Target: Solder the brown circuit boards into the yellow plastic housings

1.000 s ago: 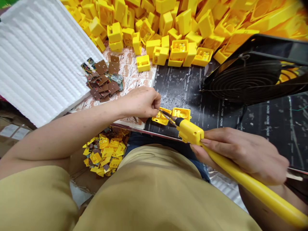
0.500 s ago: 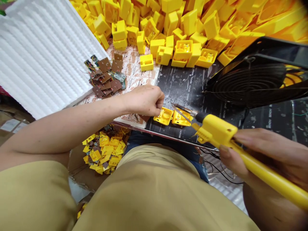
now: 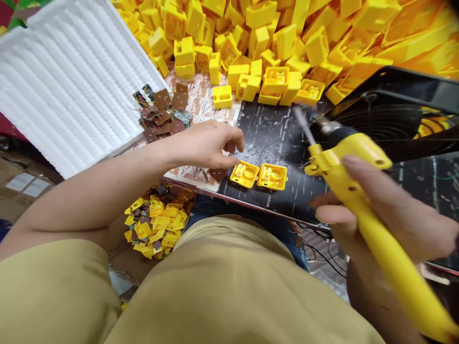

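Two open yellow cases lie side by side near the bench's front edge, a left case (image 3: pixel 244 174) and a right case (image 3: pixel 272 177). My left hand (image 3: pixel 217 143) hovers at the left case, thumb by its upper left corner, fingers apart with nothing between them. A small brown board (image 3: pixel 217 175) lies partly under that hand. My right hand (image 3: pixel 387 215) is wrapped round a yellow soldering tool (image 3: pixel 362 196), held raised right of the cases. Its metal tip is blurred and points up and left, away from both cases.
Many yellow cases (image 3: pixel 222 97) are heaped across the back. A black fan (image 3: pixel 380 114) stands at the right. Brown circuit boards (image 3: pixel 163 114) with wires lie beside a white foam sheet (image 3: pixel 79 86). Below the bench, yellow parts (image 3: pixel 158 224) fill a container at the left.
The soldering tool in my right hand has swung up and right, away from the right case, which now shows fully. My left hand's thumb and fingers have spread apart.
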{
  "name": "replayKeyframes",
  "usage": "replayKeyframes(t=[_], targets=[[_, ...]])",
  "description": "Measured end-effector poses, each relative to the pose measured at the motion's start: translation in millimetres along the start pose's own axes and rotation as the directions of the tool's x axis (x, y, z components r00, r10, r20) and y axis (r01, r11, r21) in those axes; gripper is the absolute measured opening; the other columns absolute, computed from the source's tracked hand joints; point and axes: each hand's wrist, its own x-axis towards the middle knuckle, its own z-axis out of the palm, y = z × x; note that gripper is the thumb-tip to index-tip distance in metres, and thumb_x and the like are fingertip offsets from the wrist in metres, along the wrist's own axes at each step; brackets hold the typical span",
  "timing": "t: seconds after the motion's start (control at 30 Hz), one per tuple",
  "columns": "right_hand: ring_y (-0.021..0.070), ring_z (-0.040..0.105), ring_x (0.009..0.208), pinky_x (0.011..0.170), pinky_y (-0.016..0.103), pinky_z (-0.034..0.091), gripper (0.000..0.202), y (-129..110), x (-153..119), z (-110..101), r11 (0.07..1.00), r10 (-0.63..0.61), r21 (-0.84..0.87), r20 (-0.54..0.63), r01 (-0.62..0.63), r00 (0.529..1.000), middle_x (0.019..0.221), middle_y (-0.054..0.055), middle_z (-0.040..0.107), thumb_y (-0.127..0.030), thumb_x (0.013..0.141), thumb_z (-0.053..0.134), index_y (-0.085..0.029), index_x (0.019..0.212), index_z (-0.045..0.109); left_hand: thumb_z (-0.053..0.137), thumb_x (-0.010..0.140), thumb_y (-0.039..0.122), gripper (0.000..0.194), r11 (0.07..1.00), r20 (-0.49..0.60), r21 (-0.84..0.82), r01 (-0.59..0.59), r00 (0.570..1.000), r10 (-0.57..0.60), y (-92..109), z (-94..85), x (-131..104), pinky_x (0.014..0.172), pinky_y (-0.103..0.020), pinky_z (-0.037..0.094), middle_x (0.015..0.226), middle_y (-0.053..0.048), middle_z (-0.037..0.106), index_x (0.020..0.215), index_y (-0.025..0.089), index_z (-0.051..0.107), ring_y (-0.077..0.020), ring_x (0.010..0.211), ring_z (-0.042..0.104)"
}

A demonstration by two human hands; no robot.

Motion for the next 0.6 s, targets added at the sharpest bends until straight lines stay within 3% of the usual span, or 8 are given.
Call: replayKeyframes(t=[0.07,0.17,0.27,0.37,0.43,0.5,0.53,0.6], targets=[[0.0098,0.064,0.054,0.061,0.02,0.051,0.034,6,0,4,0.993,-0.12,-0.01,0.005,0.12,0.993,0.069,-0.004,0.068,-0.032,0.098,0.06,-0.026,0.132,0.058,0.071,0.085,0.029,0.041,0.992,-0.103,-0.028,-0.126,0.987,0.122,-8,16.7,-9,0.091,-0.036,0.05,0.114,-0.015,0.073,0.121,0.01,0.069,-0.0283,0.104,0.068],[0.0098,0.062,0.051,0.056,0.021,0.048,0.013,17,0,13,0.981,-0.189,-0.034,0.086,0.193,0.978,0.067,-0.004,0.066,-0.027,0.098,0.06,-0.023,0.11,0.064,0.069,0.088,0.043,0.069,0.908,-0.224,-0.089,-0.41,0.896,0.383,-15,62.3,-13,0.11,-0.046,0.045,0.147,-0.026,0.052,0.142,0.004,0.052,-0.036,0.133,0.054],[0.0166,0.069,0.066,0.059,0.026,0.053,0.021,28,2,31,0.969,-0.248,0.039,0.152,0.245,0.957,0.082,0.002,0.071,-0.035,0.095,0.064,-0.022,0.111,0.061,0.055,0.096,0.03,0.047,0.861,-0.337,-0.107,-0.498,0.832,0.44,-21,87.5,-21,0.11,-0.046,0.046,0.144,-0.023,0.057,0.138,0.01,0.058,-0.0316,0.132,0.057],[0.024,0.072,0.083,0.069,0.034,0.059,0.037,31,6,49,0.958,-0.279,0.111,0.171,0.263,0.945,0.094,0.009,0.072,-0.049,0.094,0.061,-0.019,0.115,0.057,0.061,0.093,0.031,0.043,0.836,-0.27,-0.296,-0.462,0.88,0.391,-33,58.7,-59,0.107,-0.035,0.048,0.133,-0.015,0.067,0.134,0.017,0.063,-0.0245,0.124,0.063],[0.0247,0.072,0.091,0.075,0.035,0.061,0.033,28,7,56,0.955,-0.281,0.142,0.164,0.26,0.945,0.105,0.012,0.072,-0.046,0.096,0.057,-0.019,0.115,0.055,0.068,0.09,0.033,0.042,0.889,0.052,-0.367,-0.274,0.948,0.313,-46,21.8,-93,0.095,-0.03,0.053,0.125,-0.008,0.072,0.131,0.024,0.066,-0.0213,0.108,0.07],[0.025,0.071,0.098,0.078,0.035,0.061,0.028,22,7,61,0.957,-0.268,0.15,0.139,0.247,0.953,0.114,0.014,0.07,-0.038,0.096,0.06,-0.019,0.116,0.054,0.075,0.082,0.039,0.042,0.931,0.258,-0.338,-0.135,0.938,0.23,-61,-11.8,-111,0.085,-0.029,0.055,0.112,-0.006,0.077,0.122,0.026,0.072,-0.0218,0.096,0.072],[0.0256,0.071,0.1,0.079,0.036,0.062,0.028,19,6,64,0.959,-0.259,0.149,0.126,0.24,0.958,0.116,0.014,0.07,-0.036,0.095,0.062,-0.019,0.116,0.054,0.075,0.082,0.043,0.038,0.949,0.187,-0.3,-0.099,0.969,0.16,-69,-24.2,-111,0.087,-0.031,0.054,0.108,-0.005,0.077,0.116,0.025,0.074,-0.0228,0.096,0.072],[0.027,0.071,0.101,0.079,0.038,0.062,0.029,13,5,69,0.96,-0.255,0.151,0.116,0.237,0.96,0.115,0.014,0.07,-0.035,0.094,0.064,-0.019,0.117,0.054,0.066,0.087,0.048,0.038,0.979,-0.167,-0.202,0.017,0.985,-0.052,-84,-38.9,-87,0.1,-0.042,0.048,0.112,-0.009,0.075,0.11,0.019,0.075,-0.0268,0.106,0.067]])
